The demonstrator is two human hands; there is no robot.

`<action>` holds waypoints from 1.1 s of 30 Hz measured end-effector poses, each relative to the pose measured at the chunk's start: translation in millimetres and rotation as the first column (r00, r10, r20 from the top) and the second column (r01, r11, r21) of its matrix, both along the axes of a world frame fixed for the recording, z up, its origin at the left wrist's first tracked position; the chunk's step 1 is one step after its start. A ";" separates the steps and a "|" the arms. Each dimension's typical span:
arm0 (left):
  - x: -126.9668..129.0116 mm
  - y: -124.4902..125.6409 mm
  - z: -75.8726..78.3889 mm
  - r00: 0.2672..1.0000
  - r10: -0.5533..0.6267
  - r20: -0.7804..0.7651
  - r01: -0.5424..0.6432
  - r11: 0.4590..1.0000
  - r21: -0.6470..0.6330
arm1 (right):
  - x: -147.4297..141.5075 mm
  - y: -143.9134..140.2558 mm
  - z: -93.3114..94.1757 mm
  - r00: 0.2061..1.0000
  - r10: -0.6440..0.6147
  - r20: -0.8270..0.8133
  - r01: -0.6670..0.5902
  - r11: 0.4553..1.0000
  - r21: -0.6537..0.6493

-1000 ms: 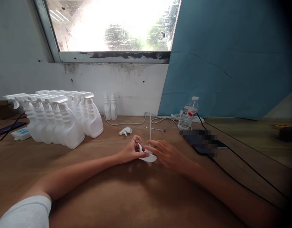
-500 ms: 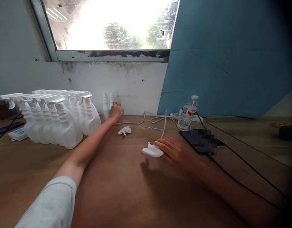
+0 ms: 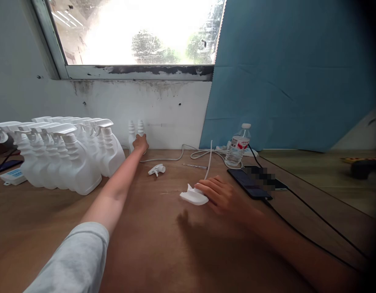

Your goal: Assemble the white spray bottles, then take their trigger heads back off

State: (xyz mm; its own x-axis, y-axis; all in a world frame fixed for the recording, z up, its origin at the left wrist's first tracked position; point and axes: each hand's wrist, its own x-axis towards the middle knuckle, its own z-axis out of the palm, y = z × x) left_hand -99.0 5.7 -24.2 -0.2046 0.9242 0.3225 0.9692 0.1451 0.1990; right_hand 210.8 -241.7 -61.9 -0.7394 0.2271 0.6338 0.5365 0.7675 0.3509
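Observation:
At the wall, my left hand [image 3: 140, 143] is closed round the lower part of a white bottle [image 3: 140, 127] without a spray head; the fingers on its far side are hidden. A second white bottle [image 3: 131, 131] with a ribbed neck stands just to its left. My right hand [image 3: 216, 194] holds a white trigger spray head [image 3: 194, 196] upside down above the table, its dip tube [image 3: 209, 160] pointing up. Between the hands, a smaller white trigger piece [image 3: 157, 169] lies on the tabletop.
Rows of white spray bottles [image 3: 80, 162] with heads fitted stand at the left. Toward the right are a clear water bottle [image 3: 238, 145], a dark phone [image 3: 249, 184] and black cables. A thin metal tool [image 3: 195, 166] and a white cord [image 3: 172, 159] lie farther back.
My left hand has moved from beside the right-hand loose bottle onto it, and its fingers have closed. My right hand keeps the spray head in much the same place. The view has shifted slightly.

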 end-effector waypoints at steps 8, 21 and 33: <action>9.7 -5.2 -18.0 0.994 -0.037 -0.106 0.048 0.994 0.098 | 4.4 -1.6 7.1 0.995 -0.041 -0.092 0.036 0.998 -0.055; 21.7 -3.5 -22.2 0.996 -0.034 -0.087 0.038 0.999 0.036 | 8.3 -0.2 8.2 0.988 -0.055 -0.146 0.046 0.997 -0.067; 31.6 -36.6 -10.4 0.925 -0.271 -0.266 0.298 0.952 0.068 | 13.1 -5.4 25.0 0.626 -0.240 -0.742 -0.148 0.897 -0.415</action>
